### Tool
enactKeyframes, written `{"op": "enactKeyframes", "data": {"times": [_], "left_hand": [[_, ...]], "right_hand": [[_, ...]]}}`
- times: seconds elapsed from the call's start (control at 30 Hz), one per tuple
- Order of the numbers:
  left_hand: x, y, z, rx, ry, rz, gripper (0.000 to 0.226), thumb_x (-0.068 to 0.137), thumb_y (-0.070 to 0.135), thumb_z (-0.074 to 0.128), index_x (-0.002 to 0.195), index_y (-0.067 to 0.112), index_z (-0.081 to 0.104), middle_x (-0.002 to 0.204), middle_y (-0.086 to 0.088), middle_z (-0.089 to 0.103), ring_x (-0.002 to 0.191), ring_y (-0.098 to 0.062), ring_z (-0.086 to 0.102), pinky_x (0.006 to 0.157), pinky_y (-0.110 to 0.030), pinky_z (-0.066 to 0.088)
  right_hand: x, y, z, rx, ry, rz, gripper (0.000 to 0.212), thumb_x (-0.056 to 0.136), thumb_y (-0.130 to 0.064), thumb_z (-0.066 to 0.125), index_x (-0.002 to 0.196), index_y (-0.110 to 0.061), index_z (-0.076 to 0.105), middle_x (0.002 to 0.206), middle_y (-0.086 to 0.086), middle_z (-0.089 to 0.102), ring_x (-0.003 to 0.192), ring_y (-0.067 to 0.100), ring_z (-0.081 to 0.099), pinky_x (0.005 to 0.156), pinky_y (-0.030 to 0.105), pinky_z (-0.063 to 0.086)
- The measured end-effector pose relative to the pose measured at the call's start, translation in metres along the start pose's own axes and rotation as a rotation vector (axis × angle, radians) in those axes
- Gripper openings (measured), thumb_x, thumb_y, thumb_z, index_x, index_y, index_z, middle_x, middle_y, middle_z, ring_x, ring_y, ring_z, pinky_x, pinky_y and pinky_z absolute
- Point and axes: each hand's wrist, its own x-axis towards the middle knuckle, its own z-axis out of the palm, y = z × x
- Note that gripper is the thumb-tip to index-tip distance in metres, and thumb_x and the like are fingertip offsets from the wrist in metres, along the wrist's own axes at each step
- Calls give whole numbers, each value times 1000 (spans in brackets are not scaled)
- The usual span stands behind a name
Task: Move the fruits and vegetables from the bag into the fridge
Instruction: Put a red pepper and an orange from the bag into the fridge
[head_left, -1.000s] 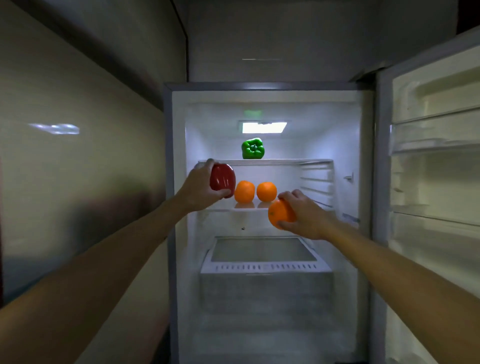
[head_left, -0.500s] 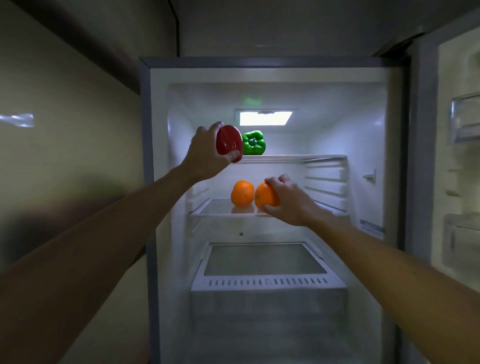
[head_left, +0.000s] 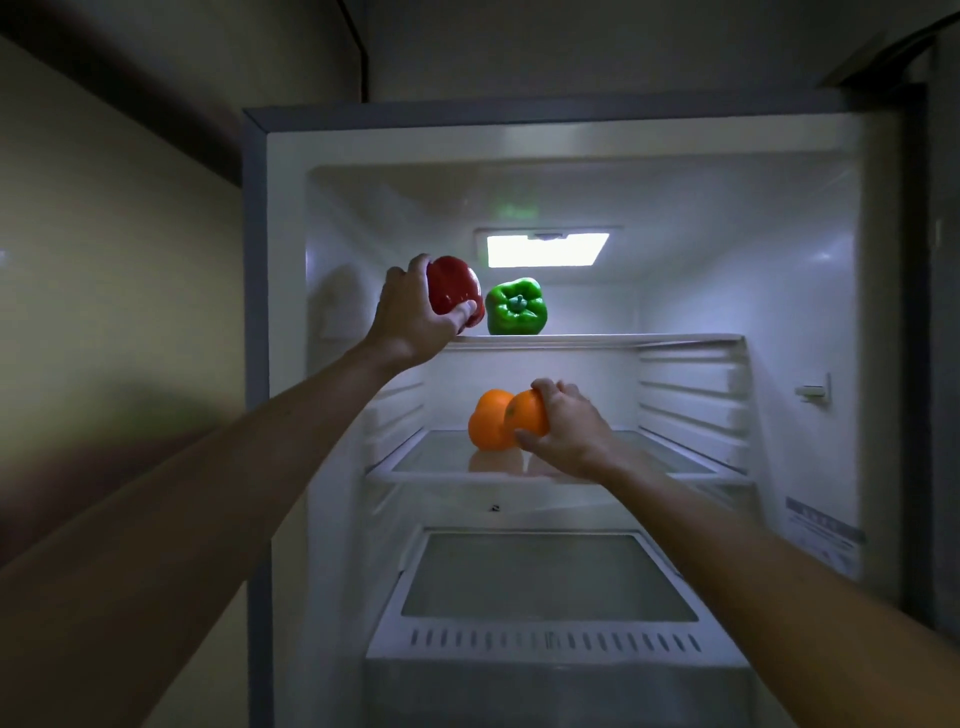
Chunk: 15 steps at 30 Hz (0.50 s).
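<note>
The fridge (head_left: 810, 291) stands open before me. My left hand (head_left: 410, 317) grips a red bell pepper (head_left: 453, 285) just above the top shelf (head_left: 623, 340), right beside a green bell pepper (head_left: 517, 307) that sits on that shelf. Lower down, my right hand (head_left: 569, 434) holds an orange (head_left: 527, 413) over the glass middle shelf (head_left: 431, 457). That orange touches another orange (head_left: 488, 421) resting on the shelf. My right hand hides the spot behind it. The bag is out of view.
A crisper drawer with a glass lid (head_left: 545, 577) fills the bottom of the fridge. The interior lamp (head_left: 546, 250) glows at the back. A beige wall (head_left: 114, 312) runs along the left. The open door's edge (head_left: 935, 364) is at the right.
The view has come closer to the fridge. My left hand raised the red pepper from the middle shelf level to the top shelf. My right hand carried its orange in beside the shelf's oranges.
</note>
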Motion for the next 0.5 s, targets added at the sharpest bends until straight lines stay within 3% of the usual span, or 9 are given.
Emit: {"op": "enactKeyframes", "data": {"times": [0.5], "left_hand": [[36, -15, 31, 81, -109, -138, 74, 76, 48, 74, 133, 11, 43, 130, -14, 53, 115, -31, 54, 87, -34, 45]], "right_hand": [[29, 23, 28, 34, -20, -51, 67, 85, -39, 68, 139, -14, 36, 130, 11, 44, 113, 29, 51, 95, 43, 48]]}}
